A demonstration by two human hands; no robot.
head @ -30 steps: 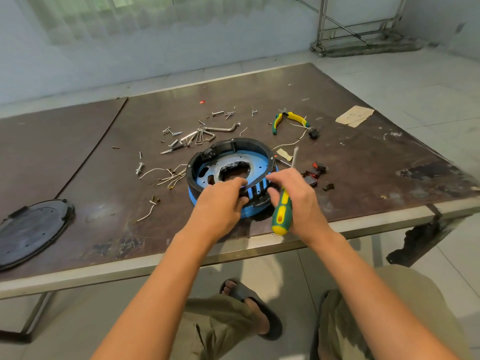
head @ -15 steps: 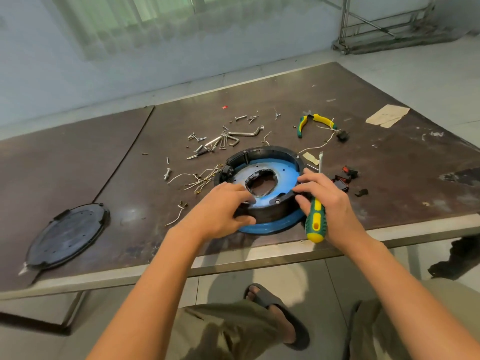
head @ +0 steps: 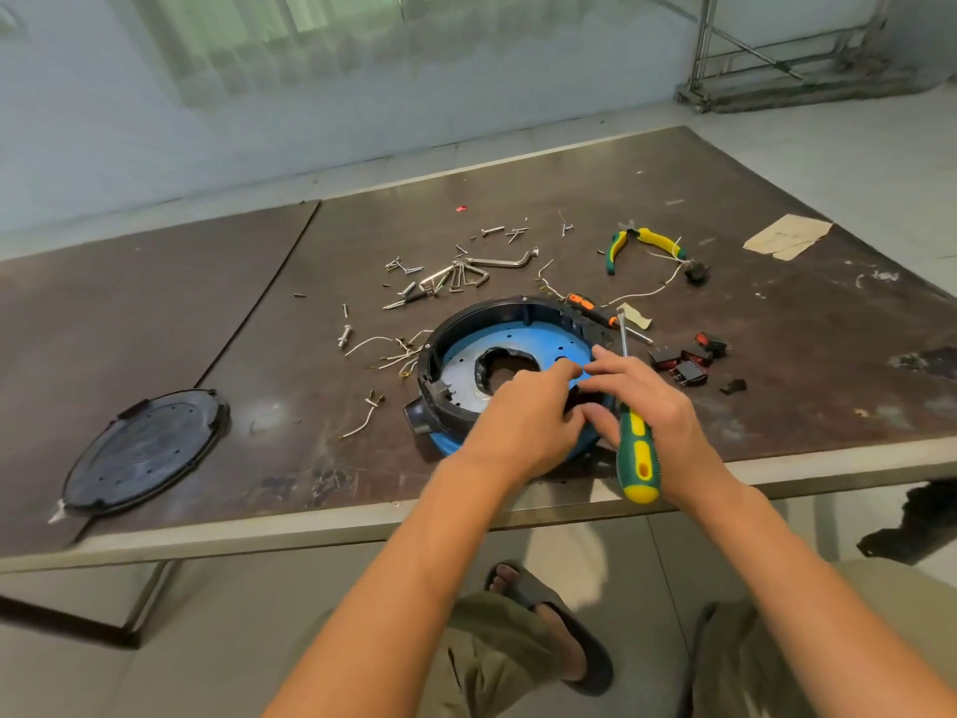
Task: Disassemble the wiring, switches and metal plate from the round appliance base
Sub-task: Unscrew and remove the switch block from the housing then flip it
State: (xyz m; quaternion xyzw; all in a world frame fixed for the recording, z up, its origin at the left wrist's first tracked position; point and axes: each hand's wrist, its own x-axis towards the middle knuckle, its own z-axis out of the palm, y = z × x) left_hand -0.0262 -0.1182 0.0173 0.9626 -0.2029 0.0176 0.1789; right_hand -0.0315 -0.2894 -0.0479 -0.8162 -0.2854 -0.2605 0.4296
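The round appliance base, a black ring over a blue shell, lies near the table's front edge with a metal plate inside it. My left hand rests on the near rim, fingers pinching a black part there. My right hand holds a green and yellow screwdriver, shaft pointing away, and its fingertips touch the same black part. Several black and red switches lie to the right. Loose white wires lie to the left of the base.
Yellow-green pliers and an orange-handled screwdriver lie behind the base. Screws and hex keys are scattered at the back. A black round cover lies at the left. A paper scrap sits far right. My knees and a sandalled foot are below the table edge.
The base has turned on the table, its black knob now at the near left. Both hands moved closer together on the near rim. The camera view shifted left.
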